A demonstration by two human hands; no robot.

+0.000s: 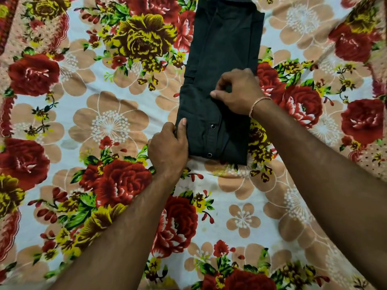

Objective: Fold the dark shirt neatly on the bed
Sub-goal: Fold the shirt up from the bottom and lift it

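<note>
The dark shirt lies on the bed as a long narrow strip, sides folded in, running from the top of the view down to its hem near the middle. Two metal snaps show on its lower front. My left hand grips the lower left edge of the shirt, thumb on top of the cloth. My right hand rests on the middle of the strip near its right edge, fingers curled and pinching the fabric. A thread band sits on my right wrist.
A floral bedsheet with red and yellow roses and tan flowers covers the whole bed around the shirt. Both my forearms reach in from the bottom of the view.
</note>
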